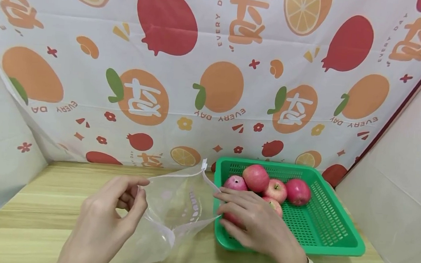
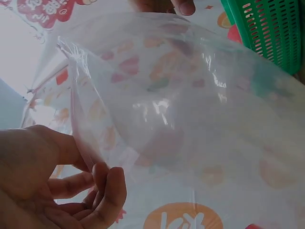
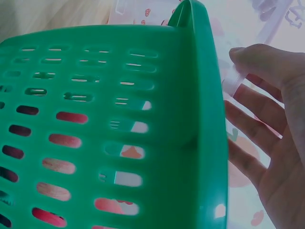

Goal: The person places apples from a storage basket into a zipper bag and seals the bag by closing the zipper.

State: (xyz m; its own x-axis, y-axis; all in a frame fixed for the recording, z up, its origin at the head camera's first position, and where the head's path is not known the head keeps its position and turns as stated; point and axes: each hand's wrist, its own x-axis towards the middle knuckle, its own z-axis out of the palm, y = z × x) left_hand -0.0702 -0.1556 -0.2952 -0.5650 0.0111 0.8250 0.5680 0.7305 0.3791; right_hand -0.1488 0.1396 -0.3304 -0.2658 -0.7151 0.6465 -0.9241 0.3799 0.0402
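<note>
A clear zip bag with a slider at its top corner is spread between my hands, its mouth gaping upward. My left hand pinches the bag's left edge between thumb and fingertips, as the left wrist view shows from below. On the opposite side, my right hand pinches the bag's right edge, with thumb and forefinger on the pale strip and the other fingers fairly straight. That hand hovers over the left end of a green basket, covering part of a red apple there.
Several apples lie in the left part of the basket, among them a red apple and a paler apple. The basket stands on a wood-grain table. A fruit-print cloth hangs behind, with pale panels at both sides.
</note>
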